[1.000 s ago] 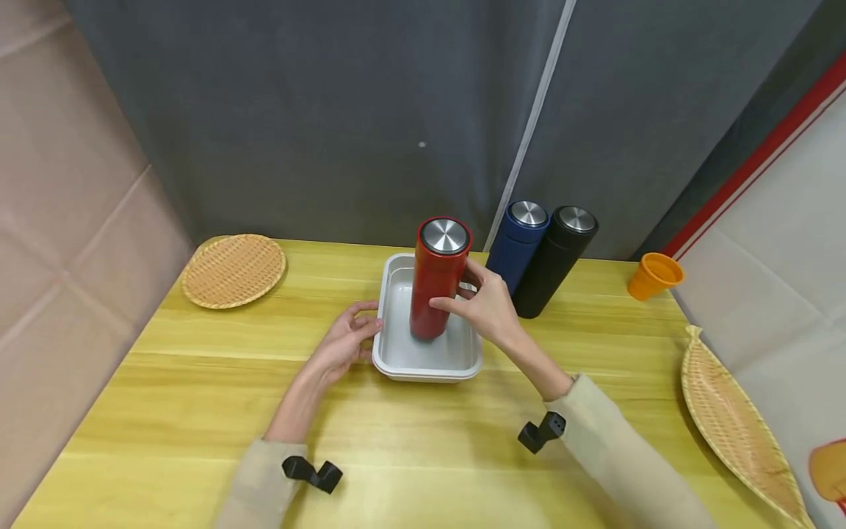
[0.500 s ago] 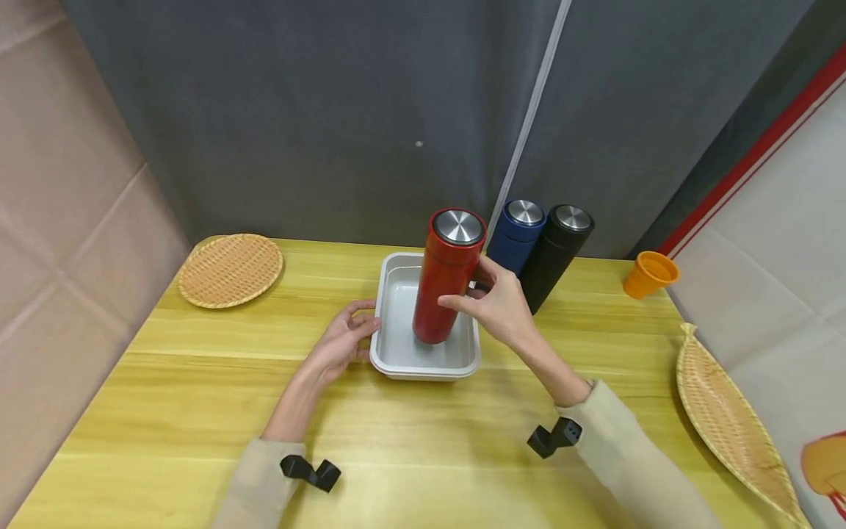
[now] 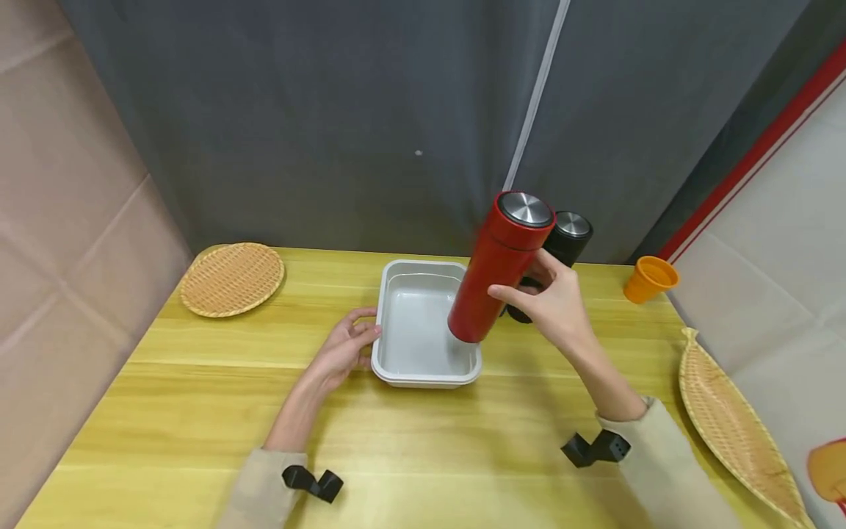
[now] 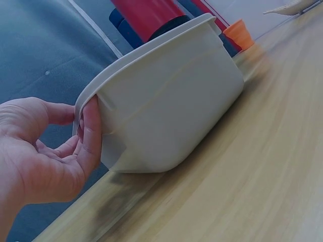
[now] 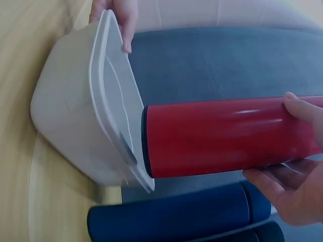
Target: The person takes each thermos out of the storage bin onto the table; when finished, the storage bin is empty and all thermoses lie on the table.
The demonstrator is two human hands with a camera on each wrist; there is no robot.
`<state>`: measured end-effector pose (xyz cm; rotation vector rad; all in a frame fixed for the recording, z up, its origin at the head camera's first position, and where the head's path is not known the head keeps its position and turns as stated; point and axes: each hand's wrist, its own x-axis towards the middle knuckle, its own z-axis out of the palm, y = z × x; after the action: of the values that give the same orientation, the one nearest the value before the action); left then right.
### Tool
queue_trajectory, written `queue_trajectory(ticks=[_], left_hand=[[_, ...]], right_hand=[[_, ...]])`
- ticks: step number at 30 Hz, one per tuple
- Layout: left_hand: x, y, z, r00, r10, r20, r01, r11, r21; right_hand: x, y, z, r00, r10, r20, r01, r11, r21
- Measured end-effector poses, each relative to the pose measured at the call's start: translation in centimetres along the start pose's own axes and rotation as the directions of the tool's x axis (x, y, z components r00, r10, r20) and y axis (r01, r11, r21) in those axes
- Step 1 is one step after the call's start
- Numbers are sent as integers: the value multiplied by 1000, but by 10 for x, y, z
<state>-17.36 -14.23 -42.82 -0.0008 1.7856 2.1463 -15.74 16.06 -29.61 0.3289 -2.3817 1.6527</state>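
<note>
My right hand grips a red thermos flask with a silver-topped lid, thumb on one side and fingers on the other. The flask is tilted, its base over the right rim of a light grey plastic tub. In the right wrist view its dark base edge shows beside the tub's rim. My left hand pinches the left rim of the tub, thumb inside and fingers outside in the left wrist view. The tub stands on the wooden table.
Behind the red flask stand a black flask and a blue flask, the blue one mostly hidden in the head view. An orange cup and a long woven tray are at the right, a round woven mat at the far left.
My right hand has lifted the red flask up from inside the tub and carried it right to the rim, tilting it more. The left hand and the tub stay in place.
</note>
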Motion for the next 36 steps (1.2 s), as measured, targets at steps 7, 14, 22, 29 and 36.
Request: queue_trajectory(ticks=[7,14,22,29,36], left_hand=[[0,-2,1,1000,9,9,-9,1000,-24],[1,-1,0,1000,19,16,-19,1000,-16],[0,0,0,1000,13,12,-13,1000,-16],[0,-1,-1,1000,-10,7,10,999,-37],[1,-2,-1,1000,-10,9,10,999,-33]], right_hand=[[-9,10,-29,998,39,-48,-40,999,-14],[-14,24,-47,997,29,-66,-31,999,-19],[-18,40,-60,994,64,-84,-71,994,-85],[-25,53,-71,989,89,-120,-106,984,-143],[-27,70,-86,978,132,-162,-162,969,-188]])
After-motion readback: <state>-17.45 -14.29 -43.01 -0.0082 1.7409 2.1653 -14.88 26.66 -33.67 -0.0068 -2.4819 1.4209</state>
